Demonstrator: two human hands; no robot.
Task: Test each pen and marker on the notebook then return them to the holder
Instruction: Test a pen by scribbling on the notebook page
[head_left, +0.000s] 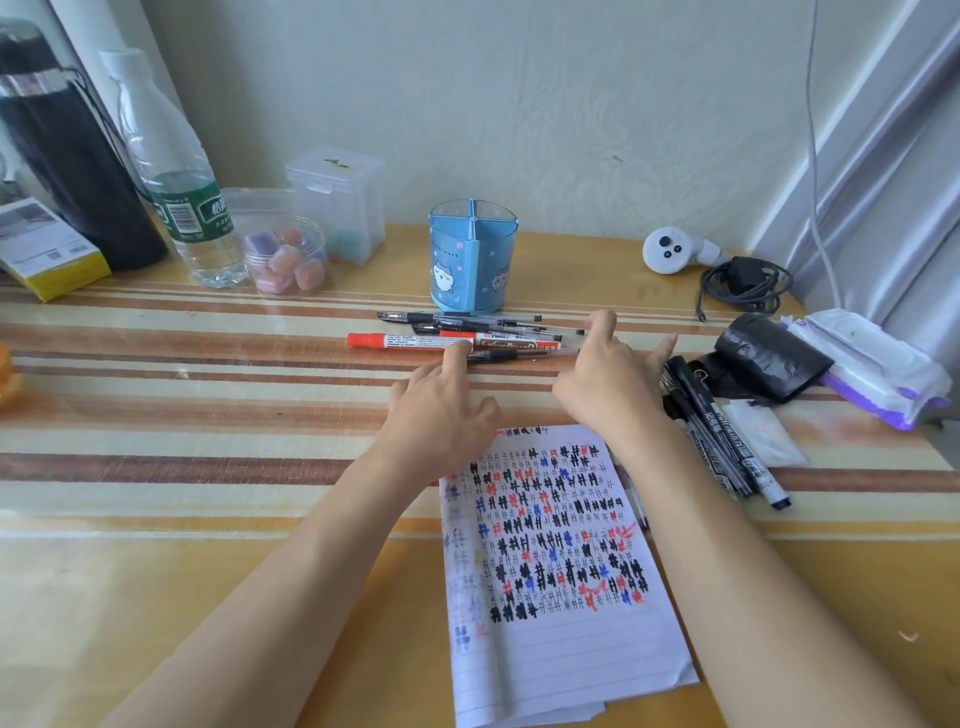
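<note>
As the empty, spread left grip and right grip reach the black-and-red plastic pen pile, pinching one seems next

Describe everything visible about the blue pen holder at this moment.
The pen holder is a round cup of translucent blue plastic, split by blue partitions meeting at a centre post. Small white cartoon faces and faint lettering mark its wall. It stands upright on the striped table just behind the pile of pens. No pens show inside, and neither the left hand nor the right hand touches it.
</note>
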